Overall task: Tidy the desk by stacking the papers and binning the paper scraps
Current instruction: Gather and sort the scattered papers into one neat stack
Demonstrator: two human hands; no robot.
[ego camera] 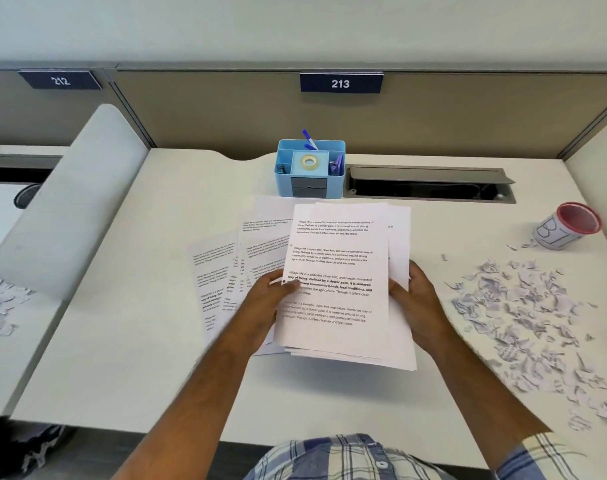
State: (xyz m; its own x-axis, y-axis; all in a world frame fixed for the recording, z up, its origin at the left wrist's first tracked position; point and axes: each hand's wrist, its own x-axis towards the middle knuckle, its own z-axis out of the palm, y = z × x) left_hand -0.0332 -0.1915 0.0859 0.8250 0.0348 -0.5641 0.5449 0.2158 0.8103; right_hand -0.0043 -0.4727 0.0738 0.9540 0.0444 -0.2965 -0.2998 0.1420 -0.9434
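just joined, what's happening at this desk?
A person is gathering printed white paper sheets into a stack, gripping it with the left hand and right hand. More sheets lie fanned on the white desk to the left. Torn paper scraps lie unbinned beside the red-rimmed cup bin.

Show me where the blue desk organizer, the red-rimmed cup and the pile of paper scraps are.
blue desk organizer (pixel 310 181): head view, on its front wall.
red-rimmed cup (pixel 554 233): head view, on its white side.
pile of paper scraps (pixel 537 317): head view, on the pile's middle.
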